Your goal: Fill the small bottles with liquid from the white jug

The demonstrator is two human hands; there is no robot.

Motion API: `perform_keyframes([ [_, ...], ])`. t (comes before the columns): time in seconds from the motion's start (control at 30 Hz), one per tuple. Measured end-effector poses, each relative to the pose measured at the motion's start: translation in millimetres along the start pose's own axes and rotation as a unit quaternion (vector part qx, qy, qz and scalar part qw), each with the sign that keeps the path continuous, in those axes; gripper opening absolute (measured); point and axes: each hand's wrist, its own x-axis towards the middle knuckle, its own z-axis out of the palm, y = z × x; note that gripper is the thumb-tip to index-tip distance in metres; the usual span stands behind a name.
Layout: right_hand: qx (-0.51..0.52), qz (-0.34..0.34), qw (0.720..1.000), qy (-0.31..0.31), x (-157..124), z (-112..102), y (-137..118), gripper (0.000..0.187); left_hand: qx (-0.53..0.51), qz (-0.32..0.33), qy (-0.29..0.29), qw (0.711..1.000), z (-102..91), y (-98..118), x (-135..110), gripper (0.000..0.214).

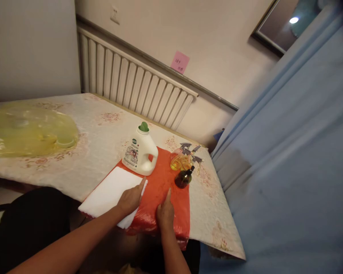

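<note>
Resting flat, ungrasping: left hand (130,199) on white cloth (110,194), right hand (165,213) on red mat (171,184); detergent bottle (140,154) behind cloth.

Label on white jug (140,153) too small to read. Writing on pink note (180,62) illegible. Spray bottles (184,158) overlap, count unclear. Yellow plastic cover (31,131) cut by left edge, contents under it blurred. Left hand (130,199) hides part of white cloth (111,192). Both forearms run off the bottom edge. Desk (211,213) near edge partly hidden by red mat (162,190).
</note>
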Motion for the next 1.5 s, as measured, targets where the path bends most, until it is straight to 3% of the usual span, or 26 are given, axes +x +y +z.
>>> perform_keyframes([
  [0.4,0.059,-0.009,0.998,0.007,4,6,6,0.079,0.009,-0.006,-0.018,1.000,4.6,-2,4,0.076],
  [0.57,0.245,-0.030,0.969,-0.016,12,-2,21,0.073,-0.019,-0.003,-0.008,1.000,9.0,-7,3,0.072],
  [0.67,0.318,0.004,0.947,0.040,28,-14,39,0.055,-0.041,0.002,0.016,0.999,16.2,-13,2,0.064],
  [0.73,0.324,0.057,0.938,0.111,46,-22,52,0.053,-0.045,0.007,0.036,0.998,20.1,-15,1,0.059],
  [0.83,0.295,0.135,0.926,0.194,80,-27,68,0.074,-0.047,0.010,0.057,0.997,22.8,-17,0,0.053],
  [0.93,0.275,0.152,0.926,0.209,114,-23,75,0.098,-0.052,0.017,0.066,0.996,23.3,-17,-1,0.051],
  [1.03,0.273,0.150,0.928,0.204,137,-15,75,0.106,-0.058,0.017,0.069,0.996,24.4,-18,-2,0.051],
  [1.23,0.282,0.136,0.928,0.201,155,-8,69,0.098,-0.074,0.025,0.075,0.994,26.0,-18,-4,0.051],
  [1.37,0.285,0.131,0.928,0.203,157,-12,70,0.078,-0.071,0.020,0.070,0.995,25.0,-18,-4,0.051],
  [1.5,0.286,0.137,0.924,0.212,152,-23,75,0.078,-0.070,0.026,0.076,0.994,27.2,-18,-3,0.051],
])
